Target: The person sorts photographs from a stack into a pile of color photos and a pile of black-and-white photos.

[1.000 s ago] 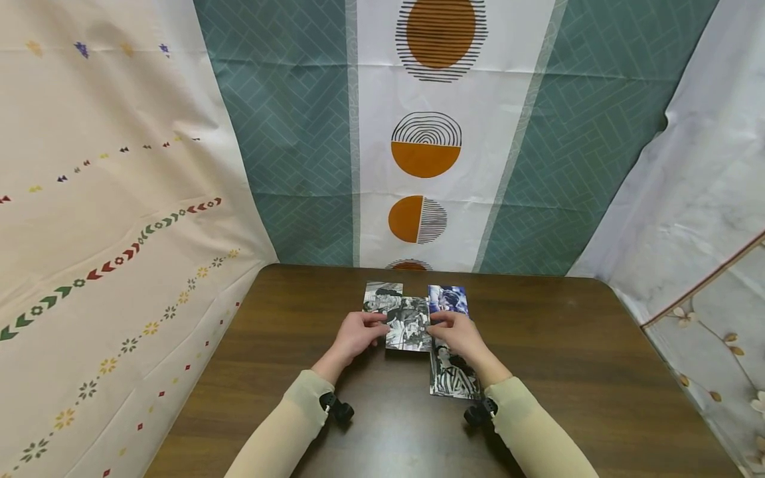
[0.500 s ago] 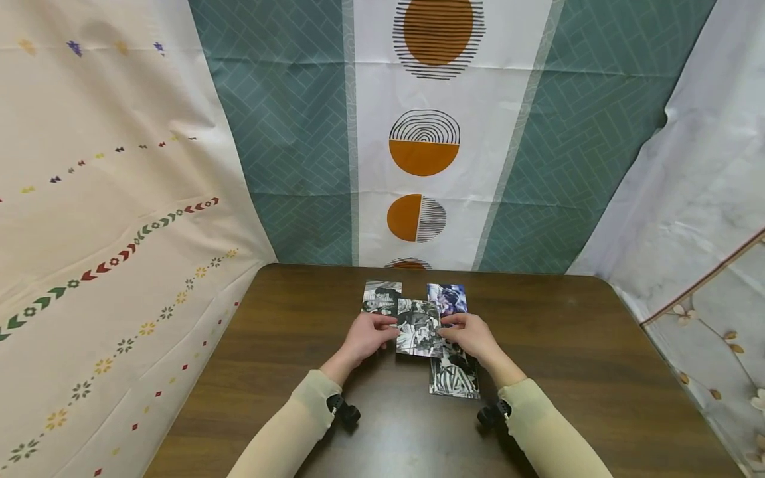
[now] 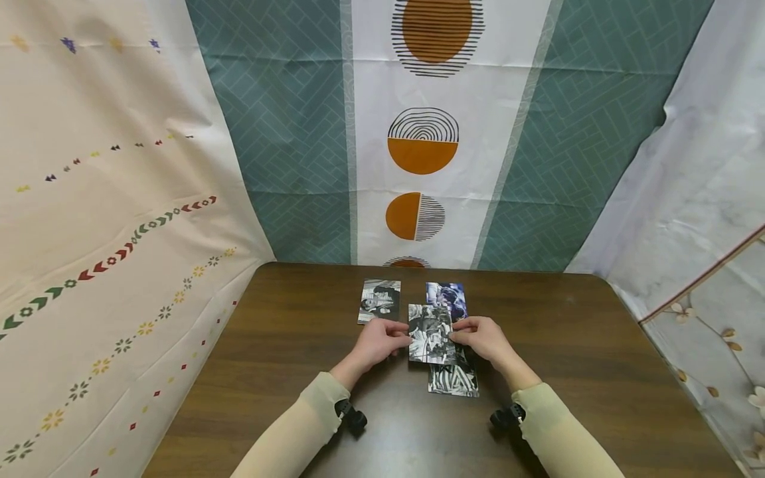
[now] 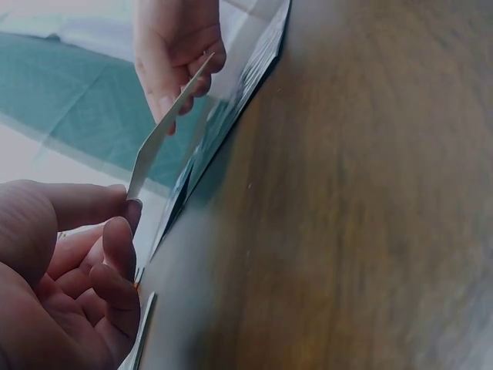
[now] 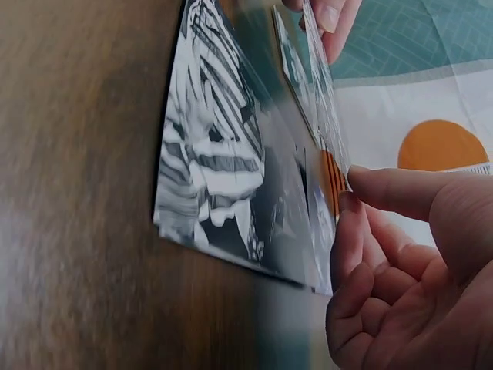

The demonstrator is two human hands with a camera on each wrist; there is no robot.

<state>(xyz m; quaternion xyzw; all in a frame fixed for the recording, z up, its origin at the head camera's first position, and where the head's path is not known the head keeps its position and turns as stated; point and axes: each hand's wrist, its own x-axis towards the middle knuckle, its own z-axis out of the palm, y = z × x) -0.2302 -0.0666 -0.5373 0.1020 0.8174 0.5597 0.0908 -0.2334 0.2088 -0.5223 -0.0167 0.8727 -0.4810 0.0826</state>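
My left hand (image 3: 382, 342) and right hand (image 3: 483, 338) pinch opposite side edges of a black-and-white photo print (image 3: 430, 334), thumb against fingertips. In the left wrist view the print (image 4: 158, 142) shows edge-on, raised above the table. Beneath it lies a striped-clothing photo (image 3: 454, 380), its upper part covered in the head view; the right wrist view shows more of this striped photo (image 5: 219, 154). A blue-toned photo (image 3: 447, 297) lies behind, partly covered. Another black-and-white photo (image 3: 380, 300) lies flat at the back left, beyond my left hand.
The photos lie on a dark wooden table (image 3: 287, 332). A green and white curtain (image 3: 287, 166) with orange circles hangs at its back edge. Patterned cloth (image 3: 131, 232) hangs at the left, pale floral cloth (image 3: 687, 199) at the right. Each wrist wears a small black camera (image 3: 352, 419).
Both hands have moved right and slightly toward me with the held print. The back-left photo is more exposed; the print now covers more of the striped photo.
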